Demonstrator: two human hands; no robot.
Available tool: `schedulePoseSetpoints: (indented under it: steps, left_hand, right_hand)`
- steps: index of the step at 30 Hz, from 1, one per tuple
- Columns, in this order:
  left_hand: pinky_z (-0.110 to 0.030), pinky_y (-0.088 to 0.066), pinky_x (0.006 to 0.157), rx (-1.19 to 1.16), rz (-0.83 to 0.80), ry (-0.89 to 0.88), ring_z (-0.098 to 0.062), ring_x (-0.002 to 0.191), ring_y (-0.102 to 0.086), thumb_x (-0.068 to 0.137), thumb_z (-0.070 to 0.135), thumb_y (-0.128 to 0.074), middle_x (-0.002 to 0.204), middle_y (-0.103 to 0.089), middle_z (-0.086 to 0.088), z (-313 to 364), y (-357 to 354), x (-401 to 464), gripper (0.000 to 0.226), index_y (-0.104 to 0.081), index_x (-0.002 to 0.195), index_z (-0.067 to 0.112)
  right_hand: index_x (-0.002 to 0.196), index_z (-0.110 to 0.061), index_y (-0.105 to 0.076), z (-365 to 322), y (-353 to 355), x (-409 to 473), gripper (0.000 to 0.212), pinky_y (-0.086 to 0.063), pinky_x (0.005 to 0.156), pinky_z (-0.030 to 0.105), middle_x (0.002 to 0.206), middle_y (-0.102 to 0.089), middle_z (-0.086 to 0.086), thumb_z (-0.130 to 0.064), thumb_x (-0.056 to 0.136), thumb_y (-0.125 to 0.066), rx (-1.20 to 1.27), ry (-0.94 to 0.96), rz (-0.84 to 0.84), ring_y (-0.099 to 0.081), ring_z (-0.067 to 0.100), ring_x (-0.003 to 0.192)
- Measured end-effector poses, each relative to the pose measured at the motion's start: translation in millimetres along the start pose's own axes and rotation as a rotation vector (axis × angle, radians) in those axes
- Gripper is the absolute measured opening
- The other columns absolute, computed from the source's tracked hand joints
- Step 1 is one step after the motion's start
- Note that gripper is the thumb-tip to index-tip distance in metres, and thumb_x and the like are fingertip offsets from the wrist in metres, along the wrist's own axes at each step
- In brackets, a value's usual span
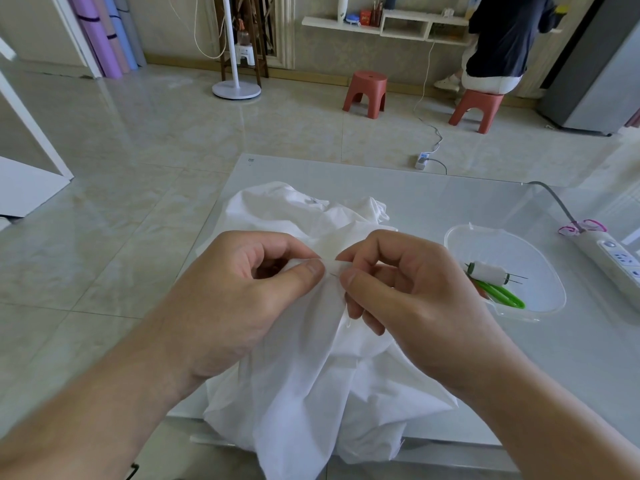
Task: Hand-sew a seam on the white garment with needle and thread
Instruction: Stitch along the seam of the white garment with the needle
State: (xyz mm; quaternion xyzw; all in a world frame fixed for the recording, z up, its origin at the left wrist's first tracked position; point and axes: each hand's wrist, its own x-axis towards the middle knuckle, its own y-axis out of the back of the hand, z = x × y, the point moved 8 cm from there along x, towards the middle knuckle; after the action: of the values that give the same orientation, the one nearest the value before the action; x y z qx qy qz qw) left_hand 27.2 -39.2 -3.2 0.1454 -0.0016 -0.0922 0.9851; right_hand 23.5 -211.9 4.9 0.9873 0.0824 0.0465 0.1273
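Glass table (pixel 433 188) under white garment (pixel 304 375); left hand (pixel 235 299) grip pinches fold; right hand (pixel 408 292) grip pinches needle (pixel 334 274).

I am seeing a bright, evenly lit room, with soft daylight that is throwing only faint shadows. The floor (pixel 145 140) is shining with pale reflections, and the table (pixel 450 188) is giving off a milky glare toward its far right. The garment (pixel 311 368) is blowing out nearly to pure white, so its folds are hardly showing. The wide lens is bending straight lines near the edges and stretching my forearms at the bottom corners. The centre is staying sharp.
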Motion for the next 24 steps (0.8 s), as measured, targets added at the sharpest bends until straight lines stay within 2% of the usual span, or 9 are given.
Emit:
schedulePoseSetpoints:
  steps: [6,11,16,20,24]
  left_hand:
    - [-0.052,-0.058,0.098,0.002,0.01,0.017,-0.026,0.095,-0.076,0.096,0.028,-0.071,0.09,-0.08,-0.005,-0.3,0.4,0.0,0.014,-0.084,0.09,0.026]
    - [-0.054,-0.058,0.1,0.008,0.016,0.036,-0.024,0.094,-0.077,0.096,0.028,-0.071,0.09,-0.081,-0.001,-0.7,0.3,-0.2,0.014,-0.083,0.09,0.025]
    - [-0.058,-0.058,0.098,0.005,0.026,0.036,-0.026,0.093,-0.078,0.097,0.028,-0.074,0.089,-0.081,-0.004,-1.9,1.2,0.1,0.012,-0.082,0.088,0.024]
    - [-0.055,-0.06,0.095,0.014,0.014,0.003,-0.023,0.09,-0.078,0.088,0.04,-0.075,0.087,-0.08,-0.001,-0.7,0.9,0.3,0.015,-0.082,0.089,0.026]
    - [-0.046,-0.062,0.087,0.017,0.015,-0.016,-0.019,0.085,-0.077,0.083,0.044,-0.072,0.085,-0.08,0.001,-1.8,1.0,1.2,0.018,-0.081,0.087,0.028]
  right_hand:
    - [0.073,-0.002,-0.062,1.1,0.5,0.5,0.021,-0.047,0.057,0.021,0.081,-0.072,0.002,-0.002,0.094,-0.067,0.011,-0.01,0.01,-0.061,0.013,0.057]
    - [0.075,-0.002,-0.062,3.5,0.9,1.0,0.02,-0.048,0.061,0.029,0.08,-0.07,0.001,-0.002,0.094,-0.066,0.018,-0.012,0.001,-0.064,0.018,0.062]
    - [0.074,-0.001,-0.062,3.3,0.8,0.6,0.02,-0.048,0.059,0.024,0.079,-0.071,0.002,-0.001,0.094,-0.066,0.016,-0.018,0.009,-0.063,0.015,0.058]
    - [0.075,0.0,-0.062,3.8,0.4,0.6,0.019,-0.048,0.059,0.022,0.073,-0.069,-0.002,-0.002,0.094,-0.068,0.005,-0.029,0.008,-0.061,0.013,0.056]
    - [0.076,0.0,-0.062,3.2,1.0,-0.2,0.018,-0.047,0.057,0.019,0.068,-0.068,-0.002,-0.002,0.093,-0.069,-0.025,-0.042,0.012,-0.06,0.011,0.054]
